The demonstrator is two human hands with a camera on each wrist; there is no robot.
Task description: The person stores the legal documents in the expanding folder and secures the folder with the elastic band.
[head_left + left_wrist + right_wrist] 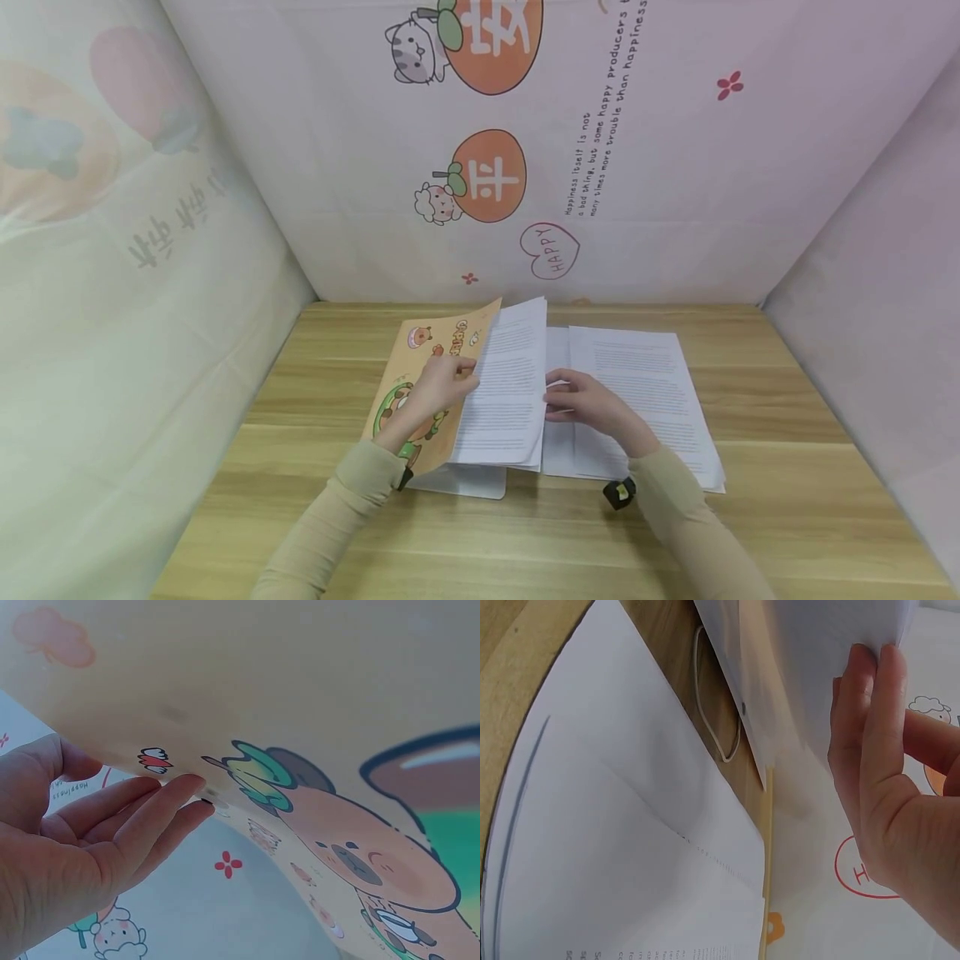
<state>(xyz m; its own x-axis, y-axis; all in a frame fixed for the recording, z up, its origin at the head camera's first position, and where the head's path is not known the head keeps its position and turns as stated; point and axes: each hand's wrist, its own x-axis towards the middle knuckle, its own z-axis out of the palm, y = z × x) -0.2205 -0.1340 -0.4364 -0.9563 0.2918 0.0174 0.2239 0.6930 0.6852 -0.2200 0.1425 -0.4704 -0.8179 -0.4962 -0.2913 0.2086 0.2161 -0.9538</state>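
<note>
An orange cover (427, 354) printed with cartoon capybaras stands tilted up at the left. My left hand (442, 386) holds its right edge; in the left wrist view the thumb of the left hand (82, 832) is partly behind that edge and the other fingers lie on the printed side. Beside the cover, a raised stack of printed sheets (510, 392) leans up. My right hand (592, 406) pinches the stack's right edge; the right wrist view shows two fingertips of the right hand (900, 780) against the paper, the thumb partly hidden. More printed sheets (645, 392) lie flat under the right forearm.
A white rounded-corner panel (472, 482) shows on the wooden table (525, 542) below the raised cover. Patterned cloth walls (637, 258) rise behind and at both sides. A small black device (618, 493) is at the right wrist.
</note>
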